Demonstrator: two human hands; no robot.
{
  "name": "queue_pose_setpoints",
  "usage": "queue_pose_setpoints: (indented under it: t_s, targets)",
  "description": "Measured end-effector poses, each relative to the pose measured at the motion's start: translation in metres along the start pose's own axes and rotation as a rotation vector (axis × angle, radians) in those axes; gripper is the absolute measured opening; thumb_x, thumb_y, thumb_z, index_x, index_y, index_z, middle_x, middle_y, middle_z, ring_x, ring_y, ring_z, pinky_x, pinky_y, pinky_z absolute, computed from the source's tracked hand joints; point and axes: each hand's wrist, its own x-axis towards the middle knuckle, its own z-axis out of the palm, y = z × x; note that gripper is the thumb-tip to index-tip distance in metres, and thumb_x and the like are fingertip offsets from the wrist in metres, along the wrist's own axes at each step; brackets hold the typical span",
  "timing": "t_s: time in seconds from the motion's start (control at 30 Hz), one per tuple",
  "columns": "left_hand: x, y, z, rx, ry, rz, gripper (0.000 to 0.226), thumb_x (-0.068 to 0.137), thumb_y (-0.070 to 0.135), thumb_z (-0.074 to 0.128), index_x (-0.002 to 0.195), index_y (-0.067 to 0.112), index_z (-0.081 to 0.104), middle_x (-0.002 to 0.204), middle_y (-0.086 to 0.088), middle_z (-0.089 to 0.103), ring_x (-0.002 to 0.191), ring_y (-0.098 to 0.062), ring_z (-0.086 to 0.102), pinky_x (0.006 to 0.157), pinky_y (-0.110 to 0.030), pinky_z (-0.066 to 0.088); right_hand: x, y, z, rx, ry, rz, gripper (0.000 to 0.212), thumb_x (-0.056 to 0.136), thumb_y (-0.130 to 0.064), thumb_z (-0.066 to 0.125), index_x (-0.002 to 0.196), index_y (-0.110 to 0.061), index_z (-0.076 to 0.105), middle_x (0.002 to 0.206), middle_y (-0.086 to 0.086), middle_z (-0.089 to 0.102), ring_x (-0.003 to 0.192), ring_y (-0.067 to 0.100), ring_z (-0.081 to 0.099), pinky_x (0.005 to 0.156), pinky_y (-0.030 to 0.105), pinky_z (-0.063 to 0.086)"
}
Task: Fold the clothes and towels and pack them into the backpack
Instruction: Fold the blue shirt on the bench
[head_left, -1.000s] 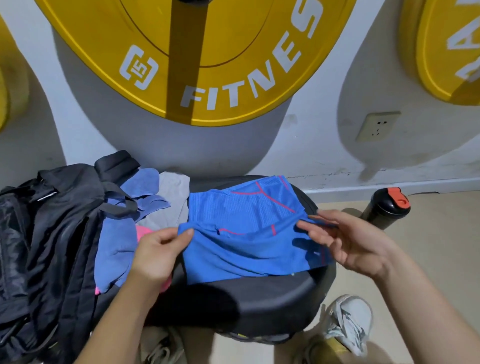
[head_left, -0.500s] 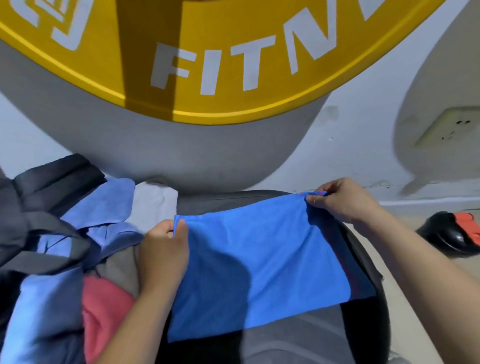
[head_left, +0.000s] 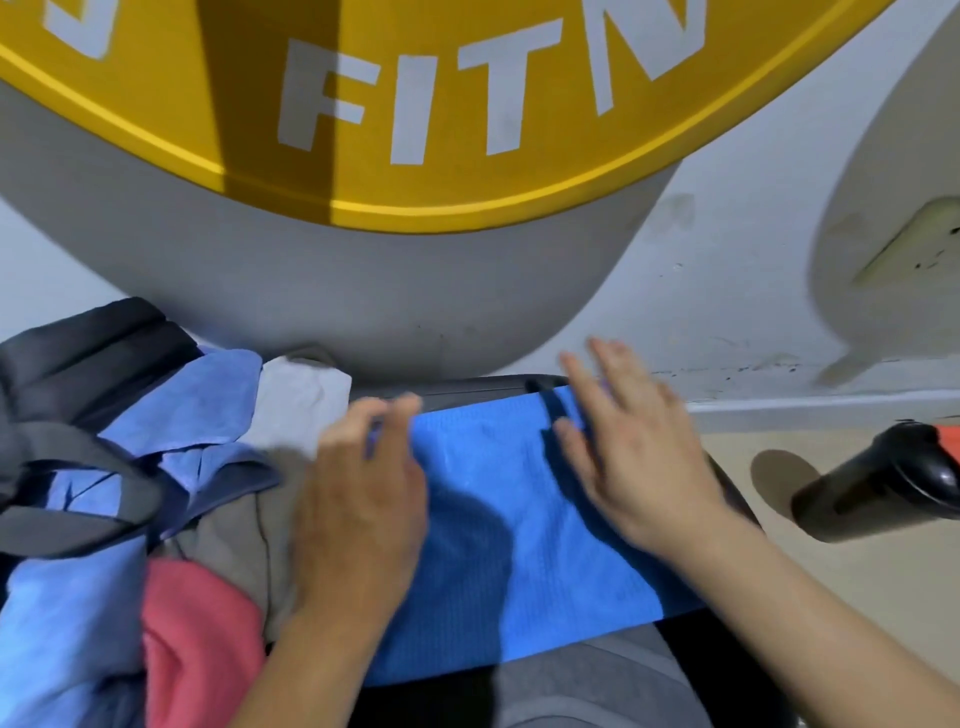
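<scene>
One blue garment (head_left: 519, 519) lies spread flat at the centre of the frame on a dark padded worktop (head_left: 467, 392), its far edge running straight across. The left hand (head_left: 363, 499) sits on the garment's left edge with its fingers slightly bent toward the upper corner. Motion blur hides whether they pinch the cloth or only rest on it. The right hand (head_left: 639, 452) is over the garment's upper right part, palm down with the fingers spread and straight, holding nothing. I cannot tell whether it presses the cloth or hangs just above it.

Just left of the garment is a heap: a grey garment (head_left: 306, 395), a pale blue towel (head_left: 197, 405) and a pink cloth (head_left: 197, 623). A dark backpack (head_left: 78, 364) fills the left edge of the frame, touching the heap. At the right edge a black bottle (head_left: 883, 488) with a red cap stands on the floor. A yellow disc (head_left: 467, 104) lettered "FIT" fills the top, and a wall socket (head_left: 914, 244) is at upper right.
</scene>
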Motion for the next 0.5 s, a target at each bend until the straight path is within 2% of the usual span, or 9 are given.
queue_pose_setpoints:
  t_s: [0.03,0.07,0.13,0.23,0.3,0.37,0.4,0.47,0.5]
  targets:
    - [-0.009,0.001,0.009,0.004,-0.05,0.122,0.039,0.088,0.017,0.05,0.125,0.013,0.057,0.128,-0.015,0.056,0.111,-0.036,0.056,0.084,-0.049,0.052,-0.006,-0.008,0.005,0.002,-0.107,-0.088,0.055,0.096,-0.044,0.035,0.145,-0.019,0.038,0.154,0.009,0.033,0.142,0.028,0.032,0.106,0.051,0.035]
    - [-0.017,0.001,0.018,0.014,-0.155,0.157,0.043,0.09,0.027,0.044,0.13,0.014,0.054,0.137,-0.014,0.05,0.122,-0.034,0.052,0.092,-0.049,0.049,-0.013,-0.013,0.012,0.0,-0.226,-0.136,0.056,0.096,-0.048,0.031,0.146,-0.023,0.036,0.156,0.006,0.03,0.143,0.026,0.029,0.109,0.051,0.034]
    - [-0.025,-0.006,0.029,0.051,-0.32,0.072,0.055,0.092,0.045,0.03,0.141,0.02,0.04,0.149,-0.011,0.038,0.135,-0.03,0.039,0.104,-0.051,0.039,-0.018,-0.014,0.022,-0.03,-0.362,-0.155,0.059,0.096,-0.056,0.02,0.15,-0.03,0.028,0.16,-0.001,0.018,0.147,0.021,0.018,0.114,0.051,0.026]
    - [-0.02,-0.025,0.028,0.15,-0.334,-0.021,0.064,0.092,0.053,0.023,0.145,0.018,0.037,0.15,-0.014,0.036,0.138,-0.031,0.035,0.105,-0.049,0.035,-0.012,0.007,0.017,-0.052,-0.445,-0.042,0.068,0.089,-0.066,0.005,0.152,-0.04,0.004,0.161,-0.009,-0.008,0.149,0.013,-0.007,0.119,0.044,0.0]
    - [-0.013,-0.038,0.022,0.141,-0.341,-0.098,0.06,0.095,0.048,0.028,0.145,0.015,0.037,0.152,-0.013,0.033,0.14,-0.028,0.031,0.107,-0.045,0.034,-0.011,0.018,0.009,-0.07,-0.449,0.084,0.072,0.086,-0.071,0.002,0.151,-0.04,-0.004,0.161,-0.009,-0.013,0.148,0.013,-0.011,0.118,0.046,0.001]
    - [-0.008,-0.044,0.018,0.107,-0.364,-0.126,0.052,0.096,0.035,0.039,0.141,0.009,0.042,0.147,-0.014,0.04,0.137,-0.028,0.036,0.106,-0.044,0.037,-0.012,0.02,0.006,-0.064,-0.476,0.183,0.072,0.088,-0.071,0.006,0.152,-0.038,-0.005,0.161,-0.005,-0.011,0.148,0.017,-0.005,0.118,0.047,0.01]
    - [-0.008,-0.045,0.017,0.106,-0.354,-0.099,0.045,0.095,0.028,0.044,0.134,0.005,0.049,0.137,-0.015,0.05,0.128,-0.032,0.046,0.098,-0.046,0.044,-0.011,0.02,0.006,-0.054,-0.471,0.212,0.072,0.09,-0.069,0.011,0.152,-0.035,-0.002,0.162,-0.004,-0.006,0.148,0.02,0.001,0.117,0.046,0.014]
    - [-0.003,-0.047,0.016,0.088,-0.272,-0.074,0.034,0.088,0.017,0.057,0.118,0.002,0.061,0.115,-0.014,0.061,0.1,-0.039,0.058,0.076,-0.046,0.05,-0.005,0.02,0.003,0.049,-0.403,0.308,0.075,0.092,-0.064,0.031,0.152,-0.026,0.009,0.16,-0.001,0.016,0.144,0.023,0.02,0.113,0.045,0.024]
    - [0.002,-0.046,0.012,0.048,-0.257,-0.121,0.033,0.084,0.016,0.065,0.115,0.004,0.065,0.111,-0.013,0.063,0.095,-0.039,0.058,0.074,-0.045,0.048,0.001,0.023,0.0,0.158,-0.353,0.393,0.076,0.091,-0.059,0.045,0.152,-0.021,0.016,0.155,0.001,0.029,0.14,0.024,0.03,0.111,0.045,0.03]
